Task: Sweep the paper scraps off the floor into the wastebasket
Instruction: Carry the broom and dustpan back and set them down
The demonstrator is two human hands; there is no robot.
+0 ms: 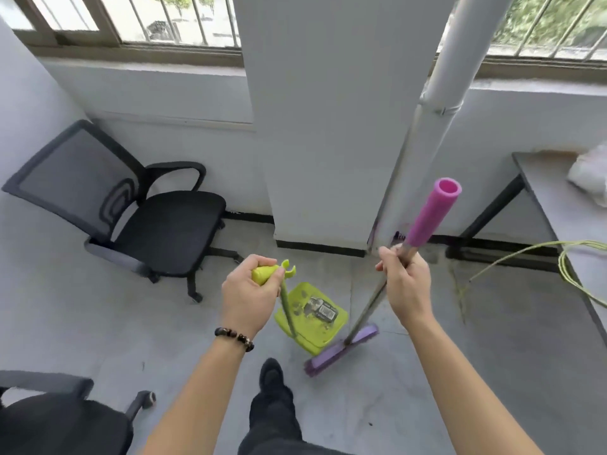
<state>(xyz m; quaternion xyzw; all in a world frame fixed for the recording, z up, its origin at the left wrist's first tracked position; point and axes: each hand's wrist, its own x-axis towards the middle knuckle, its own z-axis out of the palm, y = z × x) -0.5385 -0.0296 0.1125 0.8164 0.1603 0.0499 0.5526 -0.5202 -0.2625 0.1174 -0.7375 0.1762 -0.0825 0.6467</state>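
- Your left hand [246, 290] has its fingers curled tight round the green dustpan handle [262, 274]. The stem drops from it toward 5 o'clock.
- Your right hand [405, 277] is wrapped round the broom shaft [369, 307], just below the pink sleeve [433, 211]. The shaft's long axis runs from 1 o'clock down to 7.
- The dustpan [315, 336] is low over the floor between your hands, nearer the left.
- The paper scraps [321, 308] lie inside the pan, one printed piece and some specks.
- The broom head [341, 348] lies along the pan's 5 o'clock edge, its length running 8 to 2.
- The wastebasket is out of view, so you probably carry next. Keep the pan level, since the left hand alone bears the load.
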